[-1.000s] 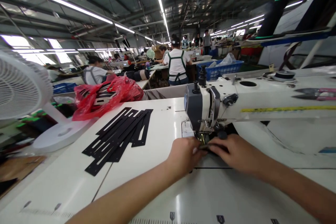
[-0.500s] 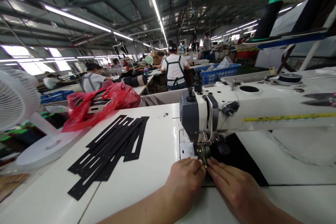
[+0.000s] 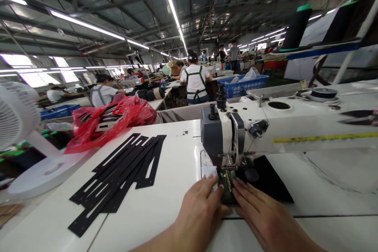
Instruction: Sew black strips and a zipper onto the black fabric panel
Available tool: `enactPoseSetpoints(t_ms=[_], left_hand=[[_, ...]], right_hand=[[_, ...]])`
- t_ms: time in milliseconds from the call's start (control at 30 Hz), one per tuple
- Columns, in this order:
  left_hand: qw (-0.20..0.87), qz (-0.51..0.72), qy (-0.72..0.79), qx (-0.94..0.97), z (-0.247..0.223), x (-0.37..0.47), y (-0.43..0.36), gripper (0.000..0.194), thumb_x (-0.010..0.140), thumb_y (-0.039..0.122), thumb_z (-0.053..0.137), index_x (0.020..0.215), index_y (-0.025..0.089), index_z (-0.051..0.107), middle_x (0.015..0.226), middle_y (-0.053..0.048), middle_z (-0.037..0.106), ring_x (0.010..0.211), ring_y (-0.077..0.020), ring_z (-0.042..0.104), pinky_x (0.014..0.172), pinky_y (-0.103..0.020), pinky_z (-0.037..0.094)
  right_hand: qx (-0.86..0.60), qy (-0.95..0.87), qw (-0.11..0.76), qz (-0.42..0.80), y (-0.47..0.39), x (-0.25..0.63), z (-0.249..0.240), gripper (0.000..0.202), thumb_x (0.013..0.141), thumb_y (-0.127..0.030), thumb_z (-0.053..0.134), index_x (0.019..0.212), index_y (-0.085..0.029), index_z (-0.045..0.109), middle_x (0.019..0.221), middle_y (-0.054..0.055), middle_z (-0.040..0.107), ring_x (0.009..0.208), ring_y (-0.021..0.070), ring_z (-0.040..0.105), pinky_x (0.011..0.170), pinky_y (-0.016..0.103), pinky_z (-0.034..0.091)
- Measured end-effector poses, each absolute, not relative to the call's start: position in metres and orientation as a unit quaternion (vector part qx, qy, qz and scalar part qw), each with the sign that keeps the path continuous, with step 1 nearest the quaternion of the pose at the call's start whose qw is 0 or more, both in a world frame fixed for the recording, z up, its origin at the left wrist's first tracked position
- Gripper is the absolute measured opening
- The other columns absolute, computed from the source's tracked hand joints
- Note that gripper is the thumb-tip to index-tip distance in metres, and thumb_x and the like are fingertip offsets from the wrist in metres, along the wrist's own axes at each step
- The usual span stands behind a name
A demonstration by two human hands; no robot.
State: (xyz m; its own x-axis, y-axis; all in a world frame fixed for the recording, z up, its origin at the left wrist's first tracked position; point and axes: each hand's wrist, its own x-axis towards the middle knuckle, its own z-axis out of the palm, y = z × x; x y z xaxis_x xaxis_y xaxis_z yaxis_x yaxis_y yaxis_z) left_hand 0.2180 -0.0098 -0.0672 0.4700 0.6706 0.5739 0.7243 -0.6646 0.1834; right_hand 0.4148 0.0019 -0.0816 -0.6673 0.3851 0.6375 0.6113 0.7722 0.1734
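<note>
A gold-toothed zipper point(image 3: 228, 181) on dark material lies under the head of a white sewing machine point(image 3: 220, 134). To its left, my left hand point(image 3: 202, 201) rests with fingers stretched forward, touching the edge of the dark piece and gripping nothing. My right hand point(image 3: 261, 210) lies flat on the other side, its fingertips pressing the material close to the teeth. A black fabric panel point(image 3: 271, 177) spreads out to the right beneath the machine arm. The needle and presser foot are hard to make out.
Black slotted strips point(image 3: 118, 177) lie overlapping on the white table point(image 3: 165, 212). Behind them sits a red plastic bag point(image 3: 118, 120); a white fan point(image 3: 35, 138) stands at the left. Scissors point(image 3: 360, 118) rest on the machine arm. Co-workers sit ahead beyond a blue basket point(image 3: 243, 84).
My left hand's bent fingers have straightened and slid left off the zipper, so more of its teeth show. The right hand stays flat beside it. The view has shifted slightly.
</note>
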Motion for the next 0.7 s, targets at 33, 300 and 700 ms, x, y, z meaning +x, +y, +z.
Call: enactPoseSetpoints(t_ms=[33,300,700], left_hand=[[0.047,-0.324,-0.396,-0.858,-0.068,0.217,-0.012,0.019,0.089,0.022,0.048,0.101,0.015,0.061,0.106,-0.012,0.065,0.098,-0.0228,0.063,0.090,-0.041,0.051],[0.104,-0.314,-0.333,-0.883,-0.070,0.215,-0.003,0.023,0.092,0.013,0.040,0.090,0.013,0.063,0.097,-0.010,0.069,0.092,-0.0182,0.065,0.099,-0.044,0.043],[0.065,-0.299,-0.368,-0.878,-0.077,0.214,0.022,0.016,0.092,0.019,0.047,0.085,0.017,0.061,0.091,-0.003,0.068,0.094,-0.0151,0.062,0.096,-0.035,0.043]], right_hand=[[-0.278,-0.893,0.300,-0.190,0.001,0.416,-0.082,0.033,0.087,-0.009,0.038,0.105,-0.007,0.065,0.112,0.015,0.062,0.102,0.0226,0.060,0.083,0.033,0.054],[-0.275,-0.893,0.286,-0.215,0.009,0.413,-0.080,0.044,0.082,0.003,0.028,0.099,-0.008,0.067,0.105,0.013,0.065,0.094,0.0195,0.064,0.079,0.030,0.055],[-0.296,-0.884,0.308,-0.191,0.030,0.405,-0.074,0.043,0.084,0.005,0.026,0.093,-0.010,0.065,0.086,0.010,0.069,0.075,0.0161,0.067,0.067,0.024,0.056]])
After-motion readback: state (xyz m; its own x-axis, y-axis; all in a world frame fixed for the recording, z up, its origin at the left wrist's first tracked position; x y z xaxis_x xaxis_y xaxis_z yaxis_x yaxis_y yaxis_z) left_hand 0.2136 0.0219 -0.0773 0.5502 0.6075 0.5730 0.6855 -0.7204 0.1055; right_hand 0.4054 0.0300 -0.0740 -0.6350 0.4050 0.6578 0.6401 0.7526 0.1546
